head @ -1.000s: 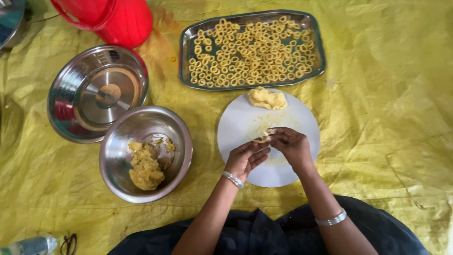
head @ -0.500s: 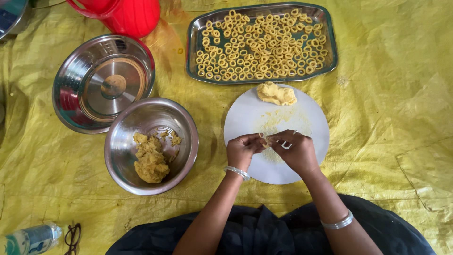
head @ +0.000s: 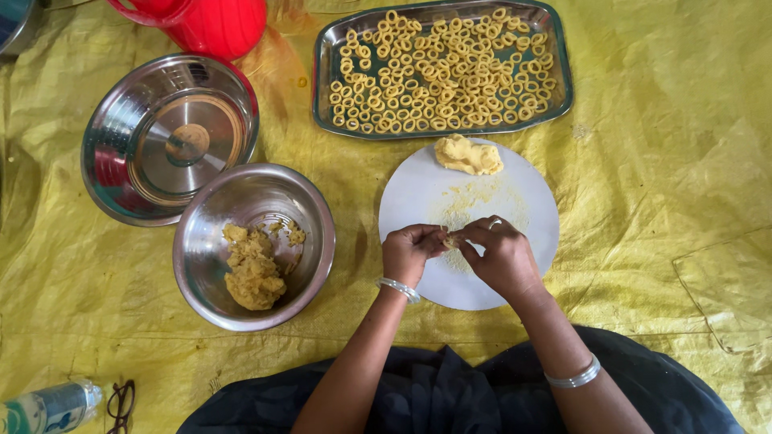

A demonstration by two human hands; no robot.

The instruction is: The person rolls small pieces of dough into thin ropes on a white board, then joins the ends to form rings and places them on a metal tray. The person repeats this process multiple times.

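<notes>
glossy steel bowl (head: 205, 210), matt plastic sheet (head: 667, 209)

Two hands (head: 412, 251) (head: 500, 255), two steel bowls (head: 207, 265) (head: 112, 173), one tray (head: 563, 88), one white board (head: 531, 201), one red jug (head: 217, 28), one bottle (head: 48, 406).

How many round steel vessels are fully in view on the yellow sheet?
2. An upturned steel lid lies left, below the red jug; a steel bowl holding dough touches its lower right edge. Another vessel, cut off at the top-left corner, may be a third.

Both forearms are extending forward and converging; the left hand (head: 412, 251) and right hand (head: 500, 257) are meeting at the fingertips, fingers curled inward, pinching together.
</notes>
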